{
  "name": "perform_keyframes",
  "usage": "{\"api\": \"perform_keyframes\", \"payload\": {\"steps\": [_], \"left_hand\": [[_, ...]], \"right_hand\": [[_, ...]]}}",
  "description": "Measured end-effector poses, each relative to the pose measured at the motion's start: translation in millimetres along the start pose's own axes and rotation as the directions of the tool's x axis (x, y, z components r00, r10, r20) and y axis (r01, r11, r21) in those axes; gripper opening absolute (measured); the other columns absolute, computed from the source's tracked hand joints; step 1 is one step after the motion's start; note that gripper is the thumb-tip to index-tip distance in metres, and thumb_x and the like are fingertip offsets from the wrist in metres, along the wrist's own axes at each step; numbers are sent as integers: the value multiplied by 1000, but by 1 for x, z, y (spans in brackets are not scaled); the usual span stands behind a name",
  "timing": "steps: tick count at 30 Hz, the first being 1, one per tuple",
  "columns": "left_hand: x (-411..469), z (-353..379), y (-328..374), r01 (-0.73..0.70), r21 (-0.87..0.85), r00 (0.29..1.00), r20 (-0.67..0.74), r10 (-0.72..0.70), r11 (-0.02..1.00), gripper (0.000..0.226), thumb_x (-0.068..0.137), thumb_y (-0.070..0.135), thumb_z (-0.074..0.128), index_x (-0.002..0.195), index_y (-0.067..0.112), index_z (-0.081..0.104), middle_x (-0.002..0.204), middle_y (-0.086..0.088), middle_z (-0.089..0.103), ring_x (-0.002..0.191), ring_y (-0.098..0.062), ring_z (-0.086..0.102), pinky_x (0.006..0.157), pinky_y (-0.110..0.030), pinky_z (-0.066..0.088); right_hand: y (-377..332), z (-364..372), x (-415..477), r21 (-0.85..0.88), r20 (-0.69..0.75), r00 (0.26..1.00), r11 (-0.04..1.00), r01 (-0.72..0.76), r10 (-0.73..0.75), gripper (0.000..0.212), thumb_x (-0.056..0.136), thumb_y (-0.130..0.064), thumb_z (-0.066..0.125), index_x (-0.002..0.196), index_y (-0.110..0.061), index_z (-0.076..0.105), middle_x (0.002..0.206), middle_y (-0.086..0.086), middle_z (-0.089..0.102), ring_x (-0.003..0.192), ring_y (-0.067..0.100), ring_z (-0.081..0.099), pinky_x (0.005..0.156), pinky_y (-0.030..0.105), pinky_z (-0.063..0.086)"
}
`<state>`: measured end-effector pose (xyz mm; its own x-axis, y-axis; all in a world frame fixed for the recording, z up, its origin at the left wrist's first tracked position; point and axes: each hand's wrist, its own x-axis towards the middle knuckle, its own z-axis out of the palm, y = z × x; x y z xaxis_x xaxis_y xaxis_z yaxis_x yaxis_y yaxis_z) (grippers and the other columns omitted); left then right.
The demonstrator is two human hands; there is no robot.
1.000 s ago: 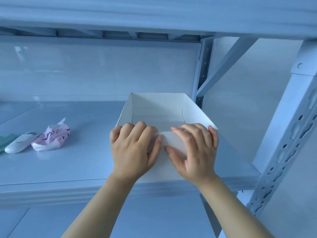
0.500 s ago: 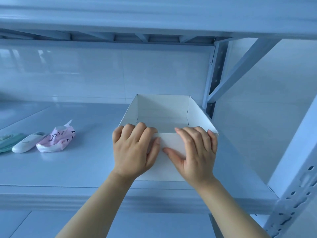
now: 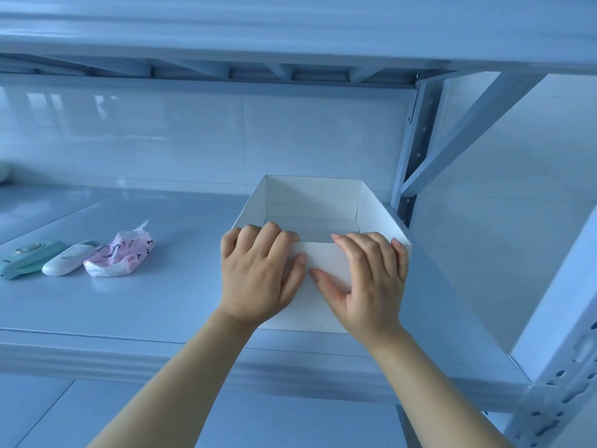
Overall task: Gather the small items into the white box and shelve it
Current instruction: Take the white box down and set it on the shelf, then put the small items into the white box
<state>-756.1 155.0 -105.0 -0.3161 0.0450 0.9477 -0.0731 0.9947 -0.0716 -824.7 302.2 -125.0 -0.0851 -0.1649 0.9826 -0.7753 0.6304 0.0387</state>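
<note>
Shelf (image 3: 161, 302) holds white box (image 3: 323, 202), both hands gripping it

Pale metal shelf against a tiled wall (image 3: 161, 140) carries the white box near its right post (image 3: 416, 140). The left hand (image 3: 258, 276) and right hand (image 3: 371, 286) grip the front wall, fingers hooked over the rim, thumbs on the outside. Well to the left lie a pink packet (image 3: 119, 253), a white gadget (image 3: 69, 257) and a green gadget (image 3: 30, 257), side by side.

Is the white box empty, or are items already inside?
Empty, as far as visible: the white box shows bare inner walls and floor. Its near floor is hidden behind the front wall.
</note>
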Motion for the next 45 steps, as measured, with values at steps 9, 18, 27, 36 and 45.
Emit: {"api": "perform_keyframes", "payload": {"steps": [9, 18, 27, 36, 45], "left_hand": [[-14, -26, 0, 98, -19, 956, 280, -89, 995, 43, 89, 43, 36, 129, 29, 46, 125, 1, 51, 115, -17, 40, 102, -42, 16], [-36, -50, -39, 162, -16, 929, 341, -146, 987, 51, 90, 39, 39, 140, 33, 31, 143, 2, 39, 131, -18, 32, 109, -43, 13], [-46, -60, -99, 237, -27, 908, 361, -212, 971, 51, 89, 40, 37, 139, 29, 33, 140, 3, 42, 129, -14, 35, 108, -40, 12], [-50, -57, -198, 250, -71, 893, 402, -202, 966, 48, 89, 43, 35, 133, 24, 41, 135, 4, 46, 124, -14, 38, 103, -46, 25], [-52, -52, -302, 187, -86, 886, 445, -130, 979, 48, 87, 41, 36, 132, 25, 39, 132, 5, 48, 117, -17, 45, 98, -45, 32]], "right_hand": [[-30, 5, 0, 99, 20, 992, 987, -126, 124, 33, 84, -32, 56, 112, -16, 57, 112, 2, 62, 107, 22, 51, 107, 38, 19], [-79, 27, 4, 155, 132, 991, 987, -47, 26, 39, 87, -27, 46, 126, -18, 50, 129, -3, 56, 123, 17, 42, 111, 38, 11], [-133, 60, 13, 179, 108, 993, 983, 31, -51, 30, 88, -24, 49, 117, -20, 56, 127, -3, 59, 121, 16, 45, 110, 36, 16], [-200, 122, 35, 296, 244, 969, 955, -34, -42, 31, 85, -20, 50, 115, -15, 58, 127, 3, 57, 122, 20, 42, 111, 41, 22], [-253, 193, 63, 322, 331, 942, 945, -53, -60, 29, 82, -14, 56, 111, -10, 59, 124, 7, 56, 118, 23, 43, 105, 42, 31]]}}
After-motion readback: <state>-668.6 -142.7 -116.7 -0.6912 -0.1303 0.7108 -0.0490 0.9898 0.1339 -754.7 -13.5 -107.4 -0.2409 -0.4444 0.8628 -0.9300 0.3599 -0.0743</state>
